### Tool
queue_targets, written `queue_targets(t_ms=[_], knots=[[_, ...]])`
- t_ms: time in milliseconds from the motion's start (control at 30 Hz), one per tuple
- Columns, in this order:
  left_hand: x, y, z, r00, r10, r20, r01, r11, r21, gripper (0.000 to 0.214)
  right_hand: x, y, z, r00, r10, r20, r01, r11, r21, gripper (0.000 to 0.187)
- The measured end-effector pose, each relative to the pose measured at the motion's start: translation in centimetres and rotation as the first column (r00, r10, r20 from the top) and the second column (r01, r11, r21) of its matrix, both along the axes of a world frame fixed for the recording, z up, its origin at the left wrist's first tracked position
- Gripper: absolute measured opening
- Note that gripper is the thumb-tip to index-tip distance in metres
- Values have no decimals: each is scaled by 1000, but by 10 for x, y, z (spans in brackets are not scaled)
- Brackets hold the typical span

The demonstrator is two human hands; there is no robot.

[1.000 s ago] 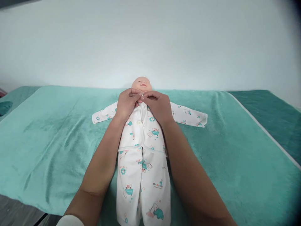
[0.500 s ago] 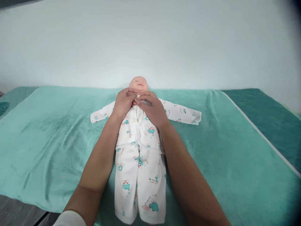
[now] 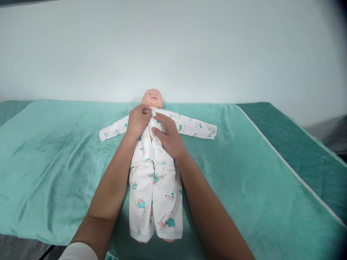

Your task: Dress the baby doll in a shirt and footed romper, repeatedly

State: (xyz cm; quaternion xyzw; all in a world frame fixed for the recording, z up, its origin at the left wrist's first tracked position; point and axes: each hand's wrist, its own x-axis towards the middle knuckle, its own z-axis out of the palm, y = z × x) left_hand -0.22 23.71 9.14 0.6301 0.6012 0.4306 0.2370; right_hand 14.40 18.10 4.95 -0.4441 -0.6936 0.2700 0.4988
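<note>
A baby doll (image 3: 152,98) lies on its back, head toward the wall. It wears a white printed baby jacket (image 3: 163,153) with sleeves spread to both sides, and matching trousers (image 3: 141,206). My left hand (image 3: 139,118) is closed at the jacket's collar, thumb and fingers pinching the cloth edge just below the doll's chin. My right hand (image 3: 170,135) rests on the chest to the right of the front opening, its fingers apart and touching the fabric. A small button shows lower on the jacket front.
A light green plush cover (image 3: 67,151) lies under the doll, with wrinkles at the left. Darker green cloth (image 3: 300,144) borders it at the right beyond a pale edge strip. A white wall (image 3: 173,47) rises behind. Grey floor (image 3: 21,247) shows at the lower left.
My right hand has loosened from the collar and moved slightly down and right, its fingers spreading. My left hand stays at the collar. The whole view has shifted, so the doll appears further left.
</note>
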Motion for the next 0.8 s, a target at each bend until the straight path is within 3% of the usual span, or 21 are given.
queue_targets(t_ms=[167, 367, 667, 800], knots=[[0, -10, -3, 996, 39, -81, -37, 999, 25, 28, 0, -19, -9, 995, -90, -35, 90, 996, 10, 36], [1, -10, -7, 990, 4, -142, 10, 995, 102, 29, 0, -17, -8, 995, -91, -49, 91, 996, 14, 32], [3, -22, -8, 990, -20, 139, -1, 989, 149, 16, 0, -17, -2, 991, -118, -55, 119, 993, 14, 25], [5, -40, -8, 979, 43, 199, -68, 990, 121, 19, -5, -17, 6, 966, -253, 56, 249, 966, 66, 18]])
